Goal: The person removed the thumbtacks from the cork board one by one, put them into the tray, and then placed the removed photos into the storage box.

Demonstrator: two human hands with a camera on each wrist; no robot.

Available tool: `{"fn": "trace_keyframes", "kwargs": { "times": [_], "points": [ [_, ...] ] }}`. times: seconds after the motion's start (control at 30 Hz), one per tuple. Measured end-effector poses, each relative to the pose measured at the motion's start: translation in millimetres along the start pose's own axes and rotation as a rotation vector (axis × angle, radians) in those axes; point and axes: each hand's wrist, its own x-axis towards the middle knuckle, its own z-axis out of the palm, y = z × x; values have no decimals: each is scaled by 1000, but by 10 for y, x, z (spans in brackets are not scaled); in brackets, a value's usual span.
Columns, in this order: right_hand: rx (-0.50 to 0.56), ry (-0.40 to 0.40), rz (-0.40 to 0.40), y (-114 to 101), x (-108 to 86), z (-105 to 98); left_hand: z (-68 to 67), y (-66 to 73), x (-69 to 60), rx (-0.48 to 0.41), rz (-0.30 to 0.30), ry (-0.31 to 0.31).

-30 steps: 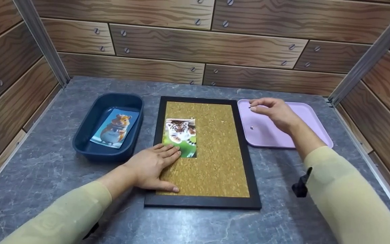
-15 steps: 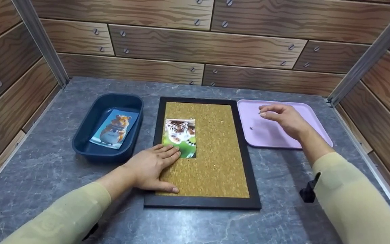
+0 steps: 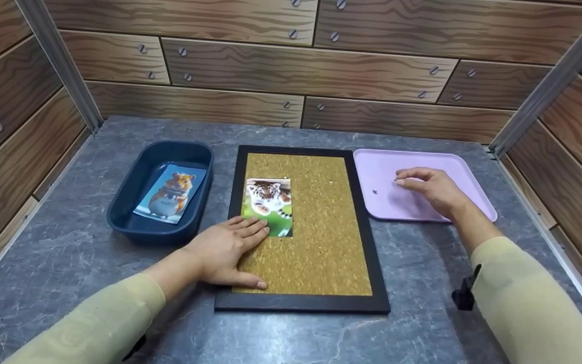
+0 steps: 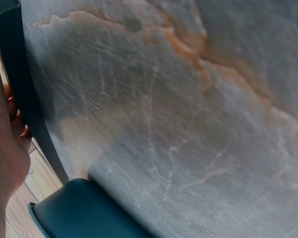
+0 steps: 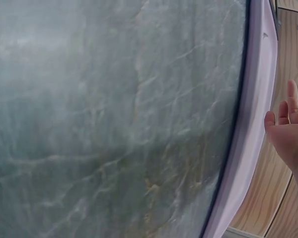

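A black-framed cork board (image 3: pixel 321 253) lies flat in the head view, with a tiger picture (image 3: pixel 269 199) on its left half. My left hand (image 3: pixel 228 253) rests across the board's left edge, fingers straight, fingertips on the picture's lower left corner. Over the pink tray (image 3: pixel 422 159), my right hand (image 3: pixel 435 189) pinches a tiny pin (image 3: pixel 396 179) between thumb and index finger. Another small pin (image 3: pixel 375 191) lies on the tray to the left of it. In the right wrist view the hand (image 5: pixel 290 134) appears beyond the tray's rim (image 5: pixel 253 99); its fingertips are partly cut off.
A dark blue bin (image 3: pixel 119 222) holding a hamster picture (image 3: pixel 170 194) stands left of the board. The marbled grey table (image 3: pixel 296 338) is bounded by wood-patterned walls (image 3: pixel 230 106) behind and at both sides.
My right hand has moved right and toward me over the pink tray, with the tiny pin still between its fingertips. The left hand has stayed in place on the board.
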Motion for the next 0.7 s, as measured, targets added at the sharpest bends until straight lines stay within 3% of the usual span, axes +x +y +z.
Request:
{"fn": "trace_keyframes", "kwargs": {
  "times": [0.27,0.43,0.7],
  "points": [
    [31,8,-2,188,16,-1,8,-6,1,-4,1,3],
    [98,16,-17,224,-7,22,9,-4,3,-13,2,3],
    [108,5,-19,265,-24,47,12,-4,-1,-1,-1,3]
  ]
}}
